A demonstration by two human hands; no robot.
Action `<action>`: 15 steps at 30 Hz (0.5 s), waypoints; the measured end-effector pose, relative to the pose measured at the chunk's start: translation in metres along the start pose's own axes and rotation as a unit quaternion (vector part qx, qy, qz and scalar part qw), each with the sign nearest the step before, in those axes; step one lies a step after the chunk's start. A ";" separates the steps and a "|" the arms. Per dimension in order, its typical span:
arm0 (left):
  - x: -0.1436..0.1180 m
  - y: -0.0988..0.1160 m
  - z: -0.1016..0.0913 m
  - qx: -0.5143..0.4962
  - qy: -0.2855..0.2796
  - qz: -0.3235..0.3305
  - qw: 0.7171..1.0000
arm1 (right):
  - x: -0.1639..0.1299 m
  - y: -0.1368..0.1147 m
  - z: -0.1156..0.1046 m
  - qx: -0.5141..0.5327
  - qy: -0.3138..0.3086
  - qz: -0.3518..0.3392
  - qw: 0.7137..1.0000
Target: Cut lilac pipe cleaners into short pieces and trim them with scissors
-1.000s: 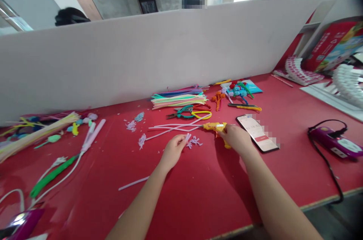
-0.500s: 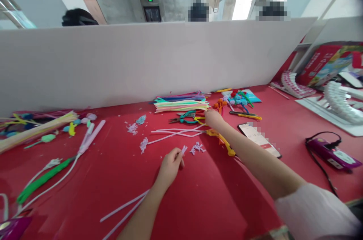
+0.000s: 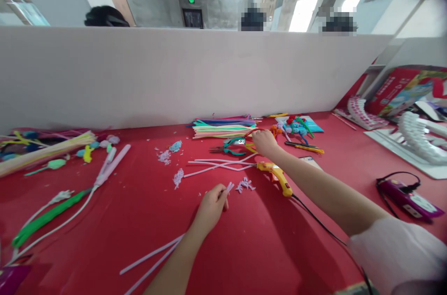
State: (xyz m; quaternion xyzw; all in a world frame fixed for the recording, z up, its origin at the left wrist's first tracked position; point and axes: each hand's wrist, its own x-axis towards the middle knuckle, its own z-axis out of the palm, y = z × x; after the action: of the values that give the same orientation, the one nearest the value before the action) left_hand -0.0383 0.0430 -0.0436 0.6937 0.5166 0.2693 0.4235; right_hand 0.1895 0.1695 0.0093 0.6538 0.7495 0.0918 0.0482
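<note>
My left hand (image 3: pixel 211 204) is closed on thin pale purple pipe cleaners (image 3: pixel 151 256). Their short tips poke out beyond the fingers and the long ends trail under the wrist. Farther off, my right hand (image 3: pixel 266 143) has its fingers closed at the red handle (image 3: pixel 252 132) of a tool whose working end I cannot make out. Teal-handled pliers (image 3: pixel 231 146) lie against it on the red table. Just in front of that hand rests a yellow glue gun (image 3: pixel 279 178), beside loose pale purple stems (image 3: pixel 220 163). Small cut purple pieces (image 3: pixel 245 184) lie right of my left hand.
Bundled pipe cleaners (image 3: pixel 223 129) lie along the white partition (image 3: pixel 195 76). Purple and blue clippings (image 3: pixel 165 157) are left of centre. A pink hair-straightener-like tool (image 3: pixel 113 164) lies left; a phone (image 3: pixel 310 161) is partly under my right arm. A purple device (image 3: pixel 407 195) sits right.
The red handle has risen slightly with my right hand. My left hand keeps its hold on the stems. The view has shifted a little, and my right arm now covers more of the phone.
</note>
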 end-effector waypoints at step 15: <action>0.001 0.009 -0.003 -0.029 -0.012 -0.031 0.999 | -0.072 0.048 -0.030 0.367 0.079 0.178 0.910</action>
State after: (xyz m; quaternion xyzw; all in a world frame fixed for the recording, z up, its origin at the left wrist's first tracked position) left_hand -0.0365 0.0437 -0.0346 0.6679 0.5250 0.2620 0.4579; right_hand 0.2399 0.1025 0.0452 0.7384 0.6030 -0.1313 -0.2720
